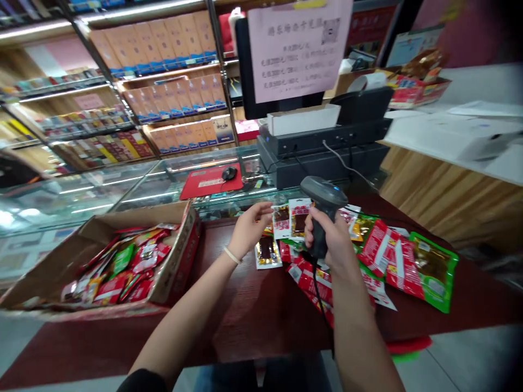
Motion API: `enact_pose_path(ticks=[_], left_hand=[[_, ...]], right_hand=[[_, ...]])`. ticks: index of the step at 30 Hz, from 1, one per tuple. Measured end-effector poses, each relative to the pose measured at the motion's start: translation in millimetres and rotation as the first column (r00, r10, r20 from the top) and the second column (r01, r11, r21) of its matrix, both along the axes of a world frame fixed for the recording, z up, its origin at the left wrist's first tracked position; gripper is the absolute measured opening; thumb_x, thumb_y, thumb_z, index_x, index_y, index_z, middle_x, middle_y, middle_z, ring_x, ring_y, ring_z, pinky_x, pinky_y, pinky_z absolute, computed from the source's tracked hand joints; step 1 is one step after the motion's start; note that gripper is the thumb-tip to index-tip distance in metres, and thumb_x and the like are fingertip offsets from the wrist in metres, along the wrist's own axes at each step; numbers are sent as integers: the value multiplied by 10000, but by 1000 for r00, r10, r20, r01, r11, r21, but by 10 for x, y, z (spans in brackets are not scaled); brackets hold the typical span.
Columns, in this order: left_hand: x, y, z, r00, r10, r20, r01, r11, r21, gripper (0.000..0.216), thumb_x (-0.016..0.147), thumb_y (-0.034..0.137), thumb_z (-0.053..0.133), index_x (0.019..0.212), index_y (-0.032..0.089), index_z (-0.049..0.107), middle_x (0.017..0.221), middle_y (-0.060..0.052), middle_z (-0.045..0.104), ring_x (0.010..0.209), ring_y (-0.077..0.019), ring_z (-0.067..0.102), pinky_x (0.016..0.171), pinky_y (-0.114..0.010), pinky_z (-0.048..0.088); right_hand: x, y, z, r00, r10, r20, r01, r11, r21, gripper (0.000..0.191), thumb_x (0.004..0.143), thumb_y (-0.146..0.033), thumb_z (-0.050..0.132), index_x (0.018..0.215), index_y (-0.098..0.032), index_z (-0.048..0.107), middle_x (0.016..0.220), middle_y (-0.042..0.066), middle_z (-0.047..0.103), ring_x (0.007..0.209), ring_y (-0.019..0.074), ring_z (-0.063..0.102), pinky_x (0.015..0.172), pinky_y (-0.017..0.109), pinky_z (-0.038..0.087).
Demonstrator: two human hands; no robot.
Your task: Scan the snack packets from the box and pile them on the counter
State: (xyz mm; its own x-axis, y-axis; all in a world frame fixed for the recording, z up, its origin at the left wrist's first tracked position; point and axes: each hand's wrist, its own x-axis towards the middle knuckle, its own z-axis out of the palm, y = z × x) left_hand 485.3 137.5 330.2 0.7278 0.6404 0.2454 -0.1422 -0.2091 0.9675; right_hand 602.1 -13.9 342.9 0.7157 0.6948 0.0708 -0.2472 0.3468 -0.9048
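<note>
My right hand (327,237) is wrapped round the handle of a dark grey barcode scanner (322,193), whose cable hangs down towards the table's front edge. Beside the snack packets is my left hand (251,228), fingers stretched out and slightly bent at the left edge of a small white-topped snack packet (281,223). I cannot tell whether the fingertips touch it. Another white packet (300,220) with red print lies next to it, partly behind my right fingers. Below my left hand rests a packet with a dark filling (267,252).
Red packets (386,253) and a green-edged packet (435,269) spread over the dark red table (241,310). An open cardboard box (186,256) of packets stands left. Behind are a red mouse pad (204,188), a glass counter and a monitor (247,71) with a paper sign.
</note>
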Motion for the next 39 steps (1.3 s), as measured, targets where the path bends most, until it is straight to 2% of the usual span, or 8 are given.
enact_pose_path(ticks=[4, 8, 15, 19, 25, 29, 34, 39], left_hand=[[-798, 81, 361, 993, 116, -1, -115, 984, 139, 322, 798, 212, 664, 1120, 214, 681, 1033, -83, 712, 995, -223, 663, 908, -339, 509], [-1659, 382, 509, 948, 313, -61, -295, 932, 212, 310, 774, 236, 695, 1082, 205, 695, 1011, -71, 713, 959, -213, 667, 902, -324, 505], [-3074, 1217, 348, 750, 600, -280, -443, 769, 460, 309, 798, 367, 647, 1045, 186, 691, 978, -80, 720, 881, -204, 657, 807, -307, 504], [-3617, 1516, 245, 623, 673, -398, -408, 714, 569, 271, 796, 368, 619, 984, 191, 699, 885, -58, 720, 771, -190, 639, 736, -286, 483], [-3980, 1704, 65, 572, 555, -604, -190, 806, 561, 194, 762, 333, 618, 892, 206, 686, 807, -26, 705, 747, -187, 632, 703, -262, 450], [-4021, 1774, -100, 553, 441, -707, -32, 859, 511, 195, 720, 250, 630, 902, 211, 687, 862, -31, 703, 775, -188, 618, 729, -261, 438], [-3975, 1833, -237, 481, 313, -819, 134, 897, 421, 421, 502, 96, 751, 897, 226, 691, 891, -35, 671, 801, -203, 604, 764, -266, 420], [-3937, 1890, -223, 429, 299, -852, 191, 892, 409, 164, 549, 166, 743, 671, 228, 652, 691, -12, 621, 707, -191, 580, 743, -271, 409]], right_hand=[[-343, 170, 103, 979, 205, 23, -203, 977, -68, 273, 784, -402, 726, 763, -210, 533, 572, -50, 517, 376, 82, 452, 332, 211, 412], [-730, 419, 195, 929, 367, 42, -357, 921, -158, 289, 752, -415, 752, 838, -207, 572, 552, -56, 504, 366, 87, 449, 317, 208, 400], [-1400, 1069, 300, 861, 507, 50, -489, 850, -196, 389, 709, -420, 781, 976, -211, 591, 564, -59, 516, 382, 92, 456, 322, 203, 403], [-1776, 1408, 240, 785, 616, 66, -593, 777, -210, 348, 722, -420, 773, 917, -206, 581, 572, -57, 521, 380, 94, 464, 319, 213, 418], [-2047, 1567, 44, 724, 682, 104, -614, 705, -355, 320, 743, -435, 757, 852, -200, 570, 545, -51, 535, 356, 94, 471, 312, 207, 402], [-2006, 1562, -5, 741, 665, 87, -589, 708, -390, 332, 723, -428, 769, 889, -210, 580, 551, -48, 544, 364, 103, 474, 314, 221, 412], [-1965, 1568, 25, 762, 642, 86, -570, 727, -383, 316, 712, -421, 772, 869, -211, 594, 552, -44, 535, 365, 108, 475, 307, 229, 408], [-1941, 1547, 71, 762, 641, 85, -576, 733, -363, 323, 714, -418, 770, 902, -216, 603, 542, -49, 538, 351, 108, 475, 303, 225, 401]])
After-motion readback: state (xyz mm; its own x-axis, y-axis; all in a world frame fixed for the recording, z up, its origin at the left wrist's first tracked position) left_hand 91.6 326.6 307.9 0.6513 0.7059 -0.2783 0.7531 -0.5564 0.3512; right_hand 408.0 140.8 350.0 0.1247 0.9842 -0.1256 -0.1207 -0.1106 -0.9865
